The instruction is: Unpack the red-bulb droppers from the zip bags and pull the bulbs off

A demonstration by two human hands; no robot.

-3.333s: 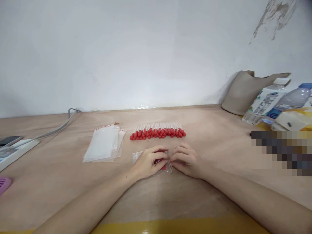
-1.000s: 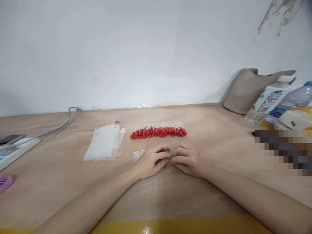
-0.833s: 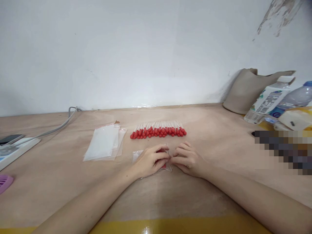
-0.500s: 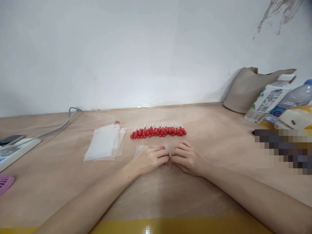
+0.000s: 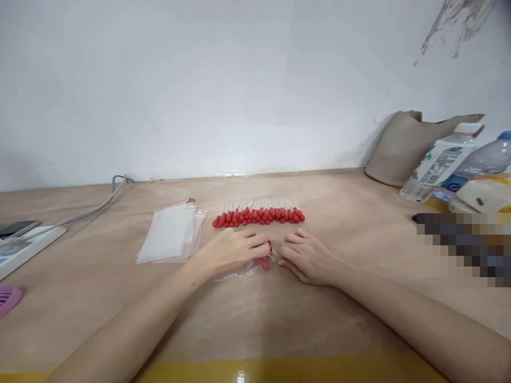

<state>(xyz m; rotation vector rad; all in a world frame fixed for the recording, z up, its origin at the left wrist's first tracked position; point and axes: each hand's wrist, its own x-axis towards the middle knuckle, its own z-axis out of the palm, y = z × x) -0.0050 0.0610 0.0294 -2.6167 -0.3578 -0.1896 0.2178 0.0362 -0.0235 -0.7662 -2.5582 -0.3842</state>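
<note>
A clear plastic bag [image 5: 243, 274] with red-tipped sticks [image 5: 262, 263] inside lies on the table, partly covered by my left hand [image 5: 235, 249]. The fingers of that hand are closed on the bag's upper side. My right hand [image 5: 305, 257] rests at the bag's right end, fingers curled and pressed together. Their tips meet the bag's edge, but what they pinch, if anything, is hidden. Just beyond both hands lies a row of several loose red-tipped sticks [image 5: 259, 215], red ends towards me and thin pale shafts towards the wall.
To the left is a stack of flat clear zip bags [image 5: 165, 234]. A white power strip [image 5: 35, 247] with a grey cable [image 5: 98, 208], a phone [image 5: 19, 229] and a purple slotted object [image 5: 8, 299] sit farther left. Bottles [image 5: 439, 165] and a beige container [image 5: 399, 149] stand at the right.
My left hand has shifted up and left over the bag. The bag has turned and slid slightly towards me, uncovering more of its red contents. My right hand has barely moved.
</note>
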